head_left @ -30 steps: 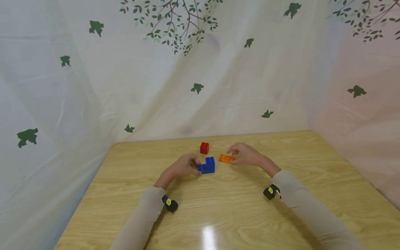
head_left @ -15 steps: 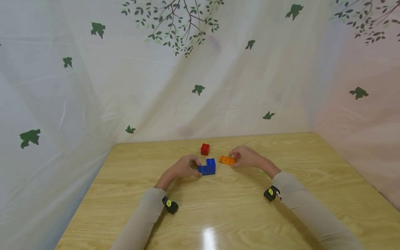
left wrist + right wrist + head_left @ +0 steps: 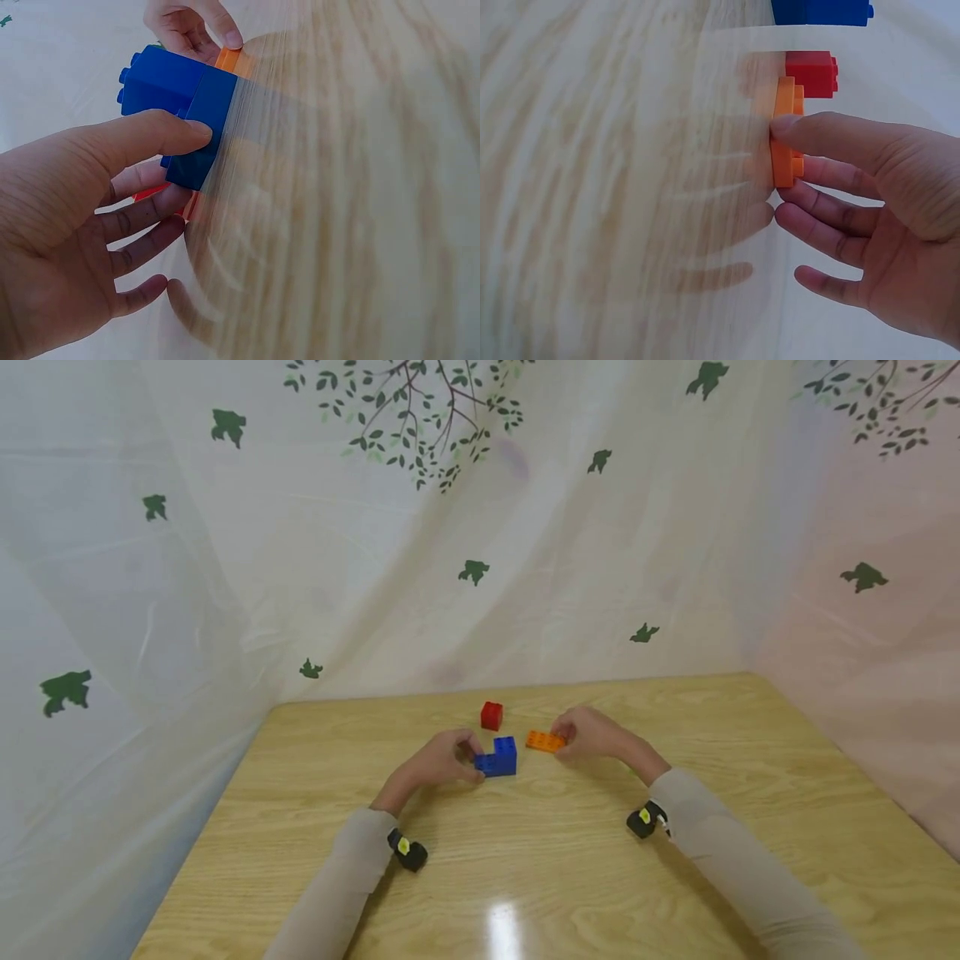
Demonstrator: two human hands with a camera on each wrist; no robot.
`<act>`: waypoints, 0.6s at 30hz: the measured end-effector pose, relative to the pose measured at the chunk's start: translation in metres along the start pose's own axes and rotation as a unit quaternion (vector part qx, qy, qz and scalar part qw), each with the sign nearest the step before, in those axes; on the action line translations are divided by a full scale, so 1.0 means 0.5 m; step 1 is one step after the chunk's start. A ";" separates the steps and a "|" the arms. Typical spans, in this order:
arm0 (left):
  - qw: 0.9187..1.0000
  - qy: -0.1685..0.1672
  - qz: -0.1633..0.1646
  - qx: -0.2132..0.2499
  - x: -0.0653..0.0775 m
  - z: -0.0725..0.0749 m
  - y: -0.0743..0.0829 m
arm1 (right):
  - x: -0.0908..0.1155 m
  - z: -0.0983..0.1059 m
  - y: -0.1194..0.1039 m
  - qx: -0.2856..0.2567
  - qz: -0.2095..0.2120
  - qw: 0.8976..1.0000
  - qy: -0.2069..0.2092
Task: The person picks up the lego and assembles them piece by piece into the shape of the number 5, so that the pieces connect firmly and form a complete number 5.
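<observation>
My left hand (image 3: 441, 758) pinches the left end of a blue toy-brick step (image 3: 506, 758), a tall part beside a low one, standing on the table. In the left wrist view the thumb lies on the near side of the blue bricks (image 3: 204, 154), fingers behind. My right hand (image 3: 594, 734) pinches the right end of a flat orange brick (image 3: 540, 741) with studs on top. The right wrist view shows the thumb across the side of the orange brick (image 3: 783, 169), which sits at the tabletop. A red brick (image 3: 491, 716) stands farther back, between the hands.
The wooden table (image 3: 465, 868) reaches back to a pale curtain (image 3: 375, 610) printed with leaves and birds. A small black camera is strapped to each wrist. A sliver of green (image 3: 157, 46) shows behind the blue bricks in the left wrist view.
My right thumb and fingers have closed onto the end of the orange brick, where a second ago they hovered around it. My left hand and the blue bricks keep their place.
</observation>
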State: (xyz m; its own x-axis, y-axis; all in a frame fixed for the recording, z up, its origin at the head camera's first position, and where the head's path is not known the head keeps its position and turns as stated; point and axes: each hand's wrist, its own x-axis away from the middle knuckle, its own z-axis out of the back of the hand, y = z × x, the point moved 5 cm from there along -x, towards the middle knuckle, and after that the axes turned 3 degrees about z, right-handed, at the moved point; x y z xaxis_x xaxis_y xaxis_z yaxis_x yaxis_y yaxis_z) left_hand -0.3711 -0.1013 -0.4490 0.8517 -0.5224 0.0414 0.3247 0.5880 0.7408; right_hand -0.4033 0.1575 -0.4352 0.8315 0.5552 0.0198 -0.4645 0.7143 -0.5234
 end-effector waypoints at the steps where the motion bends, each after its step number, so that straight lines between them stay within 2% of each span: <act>1: 1.000 0.000 -0.001 -0.001 0.000 0.000 0.000 | -0.001 0.000 0.000 0.002 0.000 1.000 -0.001; 18: 1.000 0.006 -0.007 -0.011 -0.003 -0.001 -0.002 | -0.007 0.007 -0.001 -0.021 -0.012 1.000 -0.013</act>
State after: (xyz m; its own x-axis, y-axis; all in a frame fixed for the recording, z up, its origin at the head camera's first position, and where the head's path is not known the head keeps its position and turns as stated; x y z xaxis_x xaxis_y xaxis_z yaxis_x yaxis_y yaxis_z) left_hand -0.3726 -0.1008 -0.4501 0.8516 -0.5237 0.0223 0.3458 0.5932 0.7270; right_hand -0.4071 0.1564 -0.4321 0.8337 0.5495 0.0544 -0.4312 0.7094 -0.5574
